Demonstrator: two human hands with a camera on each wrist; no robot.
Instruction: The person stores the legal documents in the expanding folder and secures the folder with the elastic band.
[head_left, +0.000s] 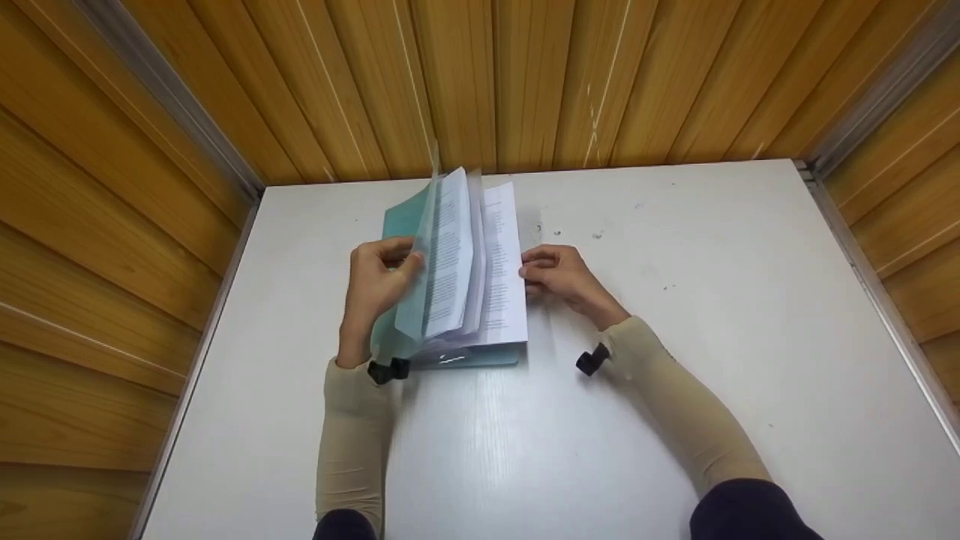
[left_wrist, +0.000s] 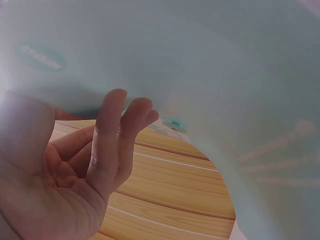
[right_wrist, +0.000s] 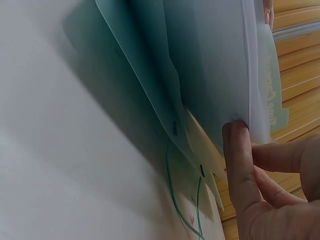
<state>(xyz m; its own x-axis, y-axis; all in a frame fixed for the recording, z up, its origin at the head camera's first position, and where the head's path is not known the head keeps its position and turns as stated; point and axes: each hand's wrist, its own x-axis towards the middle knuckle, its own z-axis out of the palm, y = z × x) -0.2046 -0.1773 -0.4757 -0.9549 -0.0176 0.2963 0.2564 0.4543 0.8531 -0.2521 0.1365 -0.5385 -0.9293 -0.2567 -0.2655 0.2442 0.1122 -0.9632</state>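
Note:
A translucent teal document folder (head_left: 407, 219) stands partly opened near the back middle of the table, with printed sheets (head_left: 504, 262) fanned inside it. My left hand (head_left: 379, 279) pinches the folder's raised front cover at its left side. In the left wrist view that cover (left_wrist: 200, 65), with a small oval label, hides much of the thumb. On the opposite side, my right hand (head_left: 564, 276) pinches the right edge of the sheets between thumb and fingers. Below the sheets in the right wrist view hang further teal folder layers (right_wrist: 150, 65) and a thin green cord (right_wrist: 172, 187).
The white table (head_left: 675, 360) carries a few small dark marks (head_left: 598, 235) right of the folder. Wood-patterned panels (head_left: 525, 82) wall in the back and both sides. Small black devices are strapped at both wrists.

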